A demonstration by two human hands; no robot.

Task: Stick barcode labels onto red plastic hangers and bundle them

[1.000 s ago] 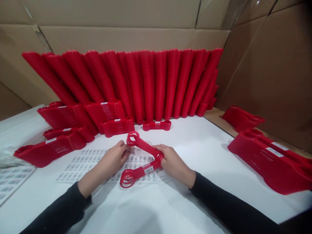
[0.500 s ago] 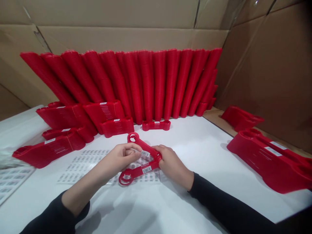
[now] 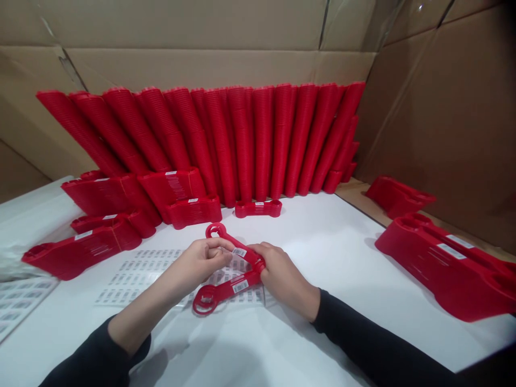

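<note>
Two cardboard walls [image 3: 193,27] rise behind the white table [image 3: 318,242]. Tall ribbed red stacks [image 3: 263,142] span the upper half of the frame, lower red bundles [image 3: 94,244] sit at centre left, and a bigger labelled red bundle [image 3: 435,269] lies at the right. The label sheet [image 3: 124,279] lies flat left of centre, partly under the left arm. Just below centre, the right hand [image 3: 284,277] has its grip closed around the meeting ends of the red pieces [image 3: 226,290], spread in a V opening leftward. Over the upper piece, the left hand's [image 3: 205,263] grip is pinched on a small barcode label [image 3: 239,251].
</note>
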